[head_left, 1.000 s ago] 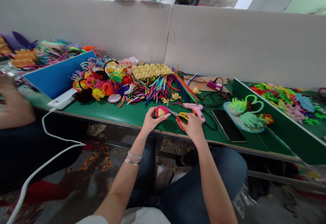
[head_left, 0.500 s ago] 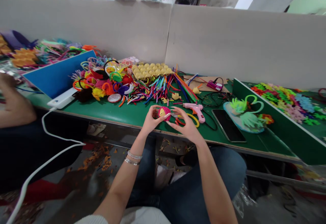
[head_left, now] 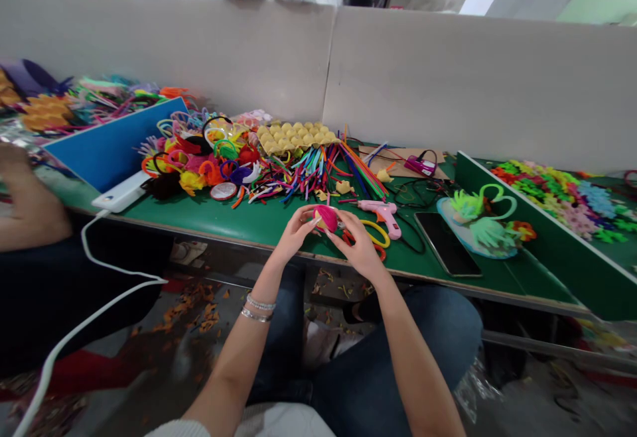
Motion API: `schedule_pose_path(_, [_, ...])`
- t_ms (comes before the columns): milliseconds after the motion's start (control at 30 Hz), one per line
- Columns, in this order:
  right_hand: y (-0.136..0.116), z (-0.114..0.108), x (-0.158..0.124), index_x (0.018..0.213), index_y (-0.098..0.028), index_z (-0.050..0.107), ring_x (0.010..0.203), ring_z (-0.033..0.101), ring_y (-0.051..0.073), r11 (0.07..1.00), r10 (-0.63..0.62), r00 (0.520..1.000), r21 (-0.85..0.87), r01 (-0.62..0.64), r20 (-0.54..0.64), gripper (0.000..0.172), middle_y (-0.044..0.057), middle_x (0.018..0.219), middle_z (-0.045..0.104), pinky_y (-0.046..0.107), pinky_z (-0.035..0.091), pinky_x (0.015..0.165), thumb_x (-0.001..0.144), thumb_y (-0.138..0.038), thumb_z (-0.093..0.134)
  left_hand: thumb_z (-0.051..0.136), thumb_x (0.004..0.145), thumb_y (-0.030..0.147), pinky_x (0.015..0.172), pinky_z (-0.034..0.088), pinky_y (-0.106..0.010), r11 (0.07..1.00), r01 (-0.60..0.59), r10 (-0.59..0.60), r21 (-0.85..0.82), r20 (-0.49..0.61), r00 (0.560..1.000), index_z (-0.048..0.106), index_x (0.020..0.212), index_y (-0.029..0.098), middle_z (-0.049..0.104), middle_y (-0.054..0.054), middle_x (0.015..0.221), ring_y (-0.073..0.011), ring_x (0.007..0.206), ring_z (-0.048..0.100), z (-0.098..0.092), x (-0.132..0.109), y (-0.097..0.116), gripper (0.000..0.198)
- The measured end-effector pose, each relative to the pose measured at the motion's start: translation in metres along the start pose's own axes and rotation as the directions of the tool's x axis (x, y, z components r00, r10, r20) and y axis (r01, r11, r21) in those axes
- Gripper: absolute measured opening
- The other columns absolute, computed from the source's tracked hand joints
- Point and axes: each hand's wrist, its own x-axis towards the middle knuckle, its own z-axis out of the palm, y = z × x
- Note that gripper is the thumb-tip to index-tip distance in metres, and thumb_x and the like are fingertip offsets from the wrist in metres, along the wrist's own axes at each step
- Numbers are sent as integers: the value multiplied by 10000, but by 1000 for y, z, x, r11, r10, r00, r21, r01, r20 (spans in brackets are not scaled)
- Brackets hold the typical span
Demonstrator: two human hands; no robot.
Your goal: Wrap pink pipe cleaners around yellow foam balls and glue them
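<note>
A small rounded piece point(head_left: 326, 217), bright pink fuzzy pipe cleaner over a pale yellow cup shape, is held just above the table's front edge. My left hand point(head_left: 293, 233) pinches it from the left with thumb and fingers. From the other side my right hand point(head_left: 359, 243) has its fingertips closed on the pink part. Partly hidden behind that hand lies a cutting tool with yellow and red-orange handles point(head_left: 379, 230). A pink glue gun point(head_left: 385, 215) rests just beyond, to the right.
Bundled pipe cleaners point(head_left: 318, 168) and a yellow egg tray point(head_left: 297, 137) lie behind my hands. Fuzzy figures point(head_left: 204, 165) heap up at left, near a white power strip point(head_left: 122, 191). Rightward are a phone point(head_left: 446, 245), a green swan piece point(head_left: 490, 231) and a divider point(head_left: 537, 238). Another person's arm point(head_left: 30, 198) shows far left.
The pink piece has been turned, so more pink and less yellow faces me. My right hand has moved slightly left and closed in on it. More of the tool's handles shows.
</note>
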Motion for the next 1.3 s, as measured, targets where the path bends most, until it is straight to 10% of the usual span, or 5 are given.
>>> schedule_pose_path(700, [-2, -5, 1, 1266, -189, 514, 1119, 539, 214, 809, -215, 976, -553, 199, 37, 400, 80, 1229, 595, 367, 431, 906, 905, -327, 412, 711, 698, 290, 852, 496, -296, 993, -85, 79, 87, 70, 994, 488, 1114, 203, 542, -76, 1179, -137, 916, 603, 3, -6, 1, 479])
schedule_pose_path(1300, [7, 4, 0, 1274, -144, 514, 1245, 456, 242, 743, -222, 972, -630, 224, 83, 411, 127, 1327, 496, 400, 422, 985, 905, -268, 384, 696, 702, 307, 819, 497, -269, 976, -76, 62, 203, 76, 995, 476, 1067, 181, 569, -77, 1120, -139, 922, 602, 5, -5, 3, 444])
